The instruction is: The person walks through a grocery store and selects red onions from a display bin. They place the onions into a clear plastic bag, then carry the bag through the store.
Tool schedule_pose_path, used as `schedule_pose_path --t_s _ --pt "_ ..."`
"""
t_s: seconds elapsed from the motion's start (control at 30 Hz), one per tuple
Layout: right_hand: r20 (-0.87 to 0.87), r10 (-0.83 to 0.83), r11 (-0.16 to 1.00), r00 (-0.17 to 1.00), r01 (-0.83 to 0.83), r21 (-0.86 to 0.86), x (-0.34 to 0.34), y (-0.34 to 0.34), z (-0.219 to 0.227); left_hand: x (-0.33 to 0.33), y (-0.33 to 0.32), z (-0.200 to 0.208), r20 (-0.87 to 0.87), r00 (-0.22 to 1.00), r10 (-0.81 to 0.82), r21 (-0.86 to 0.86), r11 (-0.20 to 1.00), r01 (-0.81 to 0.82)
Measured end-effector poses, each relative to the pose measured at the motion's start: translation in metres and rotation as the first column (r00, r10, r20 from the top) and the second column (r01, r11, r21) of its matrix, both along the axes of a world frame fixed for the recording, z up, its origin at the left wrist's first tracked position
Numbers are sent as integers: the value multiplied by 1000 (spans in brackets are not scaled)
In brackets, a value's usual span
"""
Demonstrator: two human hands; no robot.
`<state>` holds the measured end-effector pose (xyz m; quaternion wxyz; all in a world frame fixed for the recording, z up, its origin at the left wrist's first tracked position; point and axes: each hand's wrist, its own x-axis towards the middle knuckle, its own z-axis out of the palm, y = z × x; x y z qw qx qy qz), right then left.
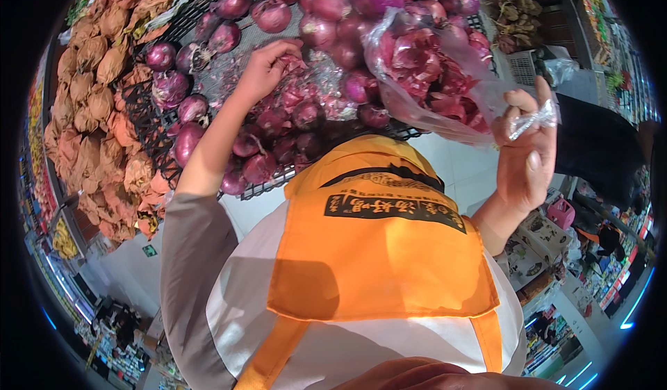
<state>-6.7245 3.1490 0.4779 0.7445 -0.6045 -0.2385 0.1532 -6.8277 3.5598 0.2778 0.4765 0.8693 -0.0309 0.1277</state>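
My left hand (272, 67) reaches over a black crate (149, 122) of red onions, its fingers curled round some loose onion skins (294, 62). More torn skins and flakes lie on the grey mesh lining (226, 70) beneath it. Off to the right, my right hand (529, 143) grips the gathered top of a clear plastic bag (479, 91), whose twisted film wraps round the fingers. Dark red onion skins (431, 70) partly fill this bag, which rests against the crate's right side. Whole red onions (326, 4) are heaped at the far side, and several (257, 168) line the near edge.
Brown-skinned bulbs (90, 112) with orange wrapping are piled left of the crate. An orange apron (375, 251) covers my front, close to the crate's near edge. Dark clothing of a person (597, 140) shows at right. Shelves of goods curve along both sides.
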Motion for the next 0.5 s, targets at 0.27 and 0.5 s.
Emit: schedule_pose_path --t_s 0.27,0.5 --pt "20 130 989 991 -131 71 7 -3 -1 105 -185 145 66 892 -447 205 881 427" --pt "35 18 1000 999 -17 -10 17 -38 0 91 -218 137 227 876 -425 186 902 389"
